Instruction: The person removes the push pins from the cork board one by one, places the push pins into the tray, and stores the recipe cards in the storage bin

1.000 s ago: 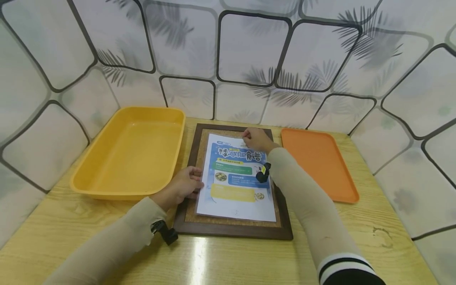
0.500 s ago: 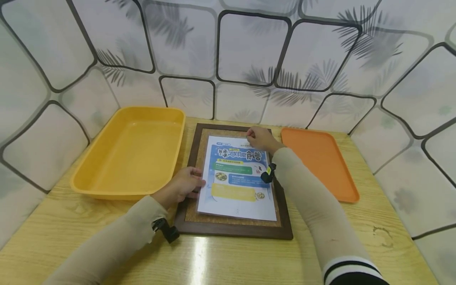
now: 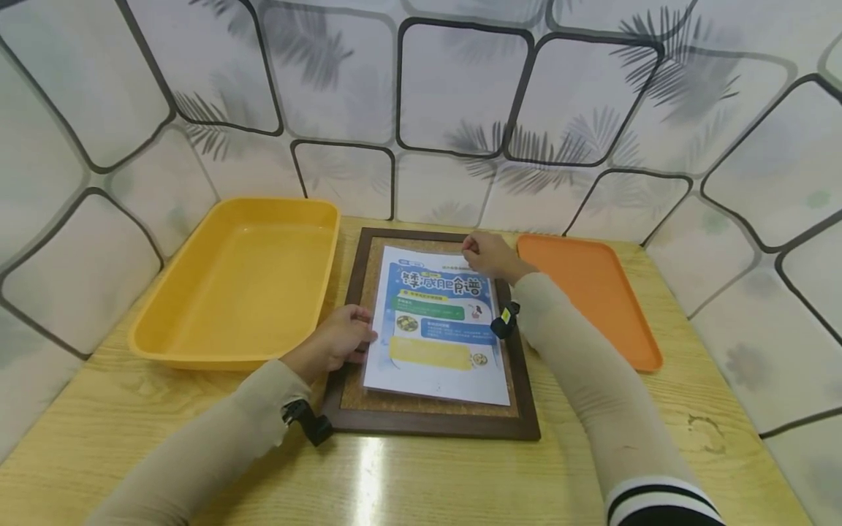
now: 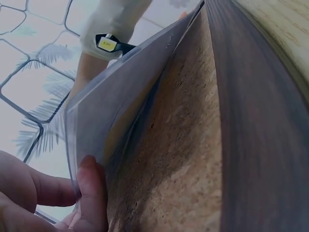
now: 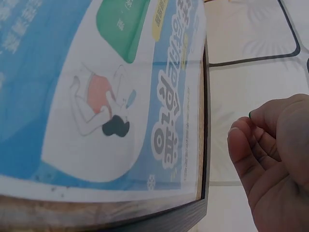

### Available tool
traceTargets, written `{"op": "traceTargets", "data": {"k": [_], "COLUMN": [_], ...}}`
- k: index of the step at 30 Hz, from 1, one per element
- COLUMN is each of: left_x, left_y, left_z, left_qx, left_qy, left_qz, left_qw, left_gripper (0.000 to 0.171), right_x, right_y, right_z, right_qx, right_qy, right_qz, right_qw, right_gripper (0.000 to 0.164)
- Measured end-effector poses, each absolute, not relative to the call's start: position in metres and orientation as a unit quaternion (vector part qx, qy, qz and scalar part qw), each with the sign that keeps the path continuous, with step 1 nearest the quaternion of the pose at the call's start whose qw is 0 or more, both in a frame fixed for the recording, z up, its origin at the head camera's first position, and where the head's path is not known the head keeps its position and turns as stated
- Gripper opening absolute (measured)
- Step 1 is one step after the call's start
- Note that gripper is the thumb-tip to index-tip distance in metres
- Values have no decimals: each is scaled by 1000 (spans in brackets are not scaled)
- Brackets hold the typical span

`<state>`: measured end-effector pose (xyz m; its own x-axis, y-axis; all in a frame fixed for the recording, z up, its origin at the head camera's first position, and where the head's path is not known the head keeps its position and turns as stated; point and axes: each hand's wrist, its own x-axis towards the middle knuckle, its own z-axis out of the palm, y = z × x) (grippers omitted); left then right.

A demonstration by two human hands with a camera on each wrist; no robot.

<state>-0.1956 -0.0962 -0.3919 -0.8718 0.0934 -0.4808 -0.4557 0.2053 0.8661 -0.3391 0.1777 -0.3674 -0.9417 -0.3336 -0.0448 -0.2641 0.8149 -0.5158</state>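
Observation:
A laminated poster (image 3: 437,329) printed in blue, green and yellow lies over a cork board (image 3: 368,400) with a dark brown frame (image 3: 434,426). My left hand (image 3: 343,336) pinches the poster's left edge between thumb and fingers. The left wrist view shows that edge of the plastic sheet (image 4: 120,92) raised off the cork (image 4: 178,145). My right hand (image 3: 492,256) is over the board's upper right corner, beside the poster's top edge. Thumb and forefinger there pinch a tiny dark-green object (image 5: 250,115), mostly hidden by the fingertips.
A deep yellow tray (image 3: 237,285) stands to the left of the board, close to my left hand. On the right lies a flat orange tray (image 3: 592,299), partly behind my right forearm. Patterned walls (image 3: 460,88) rise behind the wooden table (image 3: 197,431).
My right hand has shifted slightly right along the poster's top edge, uncovering more of its upper right print. The left hand keeps its hold with hardly any movement.

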Motion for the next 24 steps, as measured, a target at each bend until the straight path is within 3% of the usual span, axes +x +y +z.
{"op": "traceTargets", "data": {"k": [24], "left_x": [-197], "left_y": [-102], "left_z": [-383], "left_qx": [-114], "left_qy": [719], "left_qz": [657], "left_qw": [199], "left_gripper": [41], "right_x": [-333], "right_y": [198], "right_z": [-358], "right_qx": [-176], "right_qy": [950], "right_qz": [-252], "right_qw": [47], "right_gripper": [21]}}
